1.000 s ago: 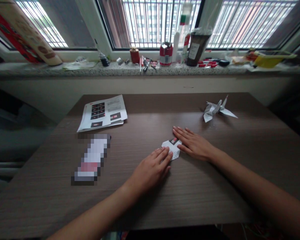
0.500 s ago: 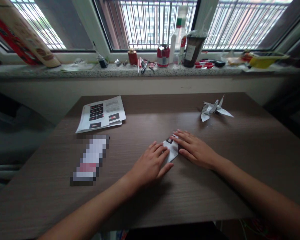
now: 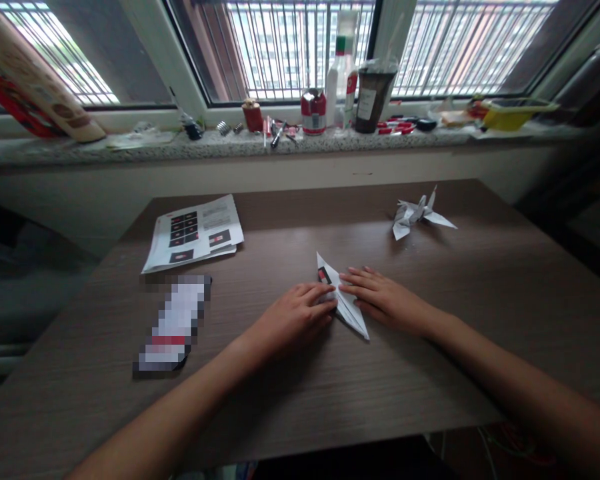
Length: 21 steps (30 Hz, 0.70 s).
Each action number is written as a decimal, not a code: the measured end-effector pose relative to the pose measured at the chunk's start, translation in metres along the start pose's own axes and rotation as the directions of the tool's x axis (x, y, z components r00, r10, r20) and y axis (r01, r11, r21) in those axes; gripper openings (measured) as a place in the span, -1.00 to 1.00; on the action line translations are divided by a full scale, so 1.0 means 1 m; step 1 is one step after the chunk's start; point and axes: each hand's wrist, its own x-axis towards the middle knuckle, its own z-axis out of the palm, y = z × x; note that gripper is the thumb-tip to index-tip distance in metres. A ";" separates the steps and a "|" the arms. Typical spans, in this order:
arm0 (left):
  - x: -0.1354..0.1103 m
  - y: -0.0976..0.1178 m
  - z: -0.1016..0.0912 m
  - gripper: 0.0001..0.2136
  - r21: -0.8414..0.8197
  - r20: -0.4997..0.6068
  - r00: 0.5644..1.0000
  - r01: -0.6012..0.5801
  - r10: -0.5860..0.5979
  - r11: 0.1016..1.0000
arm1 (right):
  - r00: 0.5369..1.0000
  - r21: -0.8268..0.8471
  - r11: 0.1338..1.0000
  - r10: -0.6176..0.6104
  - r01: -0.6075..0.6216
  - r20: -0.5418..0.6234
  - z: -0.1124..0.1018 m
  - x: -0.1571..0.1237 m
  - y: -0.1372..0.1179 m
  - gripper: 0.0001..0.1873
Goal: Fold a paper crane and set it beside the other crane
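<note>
Neither hand closes a grip: the left hand (image 3: 293,317) and the right hand (image 3: 387,301) both lie palm down with the fingers stretched out, and only the fingertips (image 3: 347,288) press on the folded paper (image 3: 354,317). The left hand's grip is loose and wide, its fingers bent a little where they meet the paper's left edge. The right hand's grip is as wide, its fingers flat along the paper's right edge. The fingertips of the two hands nearly meet over the fold.

The folded paper is white, narrow and pointed at both ends. It lies on the counter (image 3: 430,373) near its middle, with its far tip raised a little and showing a small red and black print. The near tip points toward the person, just clear of both hands.

Well apart at the far right of the counter rests a finished paper crane (image 3: 416,213). At the far left lie some printed sheets (image 3: 193,233), and nearer, just beside them, a flat oblong object (image 3: 173,327) that is blurred out.

Behind the counter runs a stone window sill (image 3: 130,148). It carries a red can (image 3: 313,112), a tall white bottle (image 3: 341,73), a dark cup (image 3: 371,97) and a yellow container (image 3: 513,115).
</note>
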 end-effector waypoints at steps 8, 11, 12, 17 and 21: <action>-0.002 -0.010 0.000 -0.58 0.046 0.051 0.997 -0.067 0.065 0.997 | 1.000 0.078 0.997 -0.007 0.007 -0.003 -0.002 0.003 0.012 -0.46; -0.004 -0.005 0.002 -0.55 0.096 0.032 0.999 -0.046 0.043 0.994 | 0.998 0.080 0.997 0.018 -0.013 -0.063 -0.006 -0.001 0.011 -0.47; -0.004 -0.003 0.003 -0.55 0.111 0.021 0.999 -0.041 0.039 0.993 | 0.997 0.070 0.997 0.021 -0.016 -0.077 -0.008 -0.003 0.009 -0.47; -0.001 0.011 0.005 -0.49 0.185 0.014 1.000 0.013 -0.015 0.983 | 0.990 -0.046 0.996 0.065 -0.071 -0.123 -0.011 -0.018 -0.007 -0.46; 0.004 0.019 0.001 -0.52 0.190 0.064 0.997 0.031 -0.044 0.981 | 0.994 -0.139 0.986 0.087 -0.096 -0.067 -0.005 -0.031 -0.016 -0.40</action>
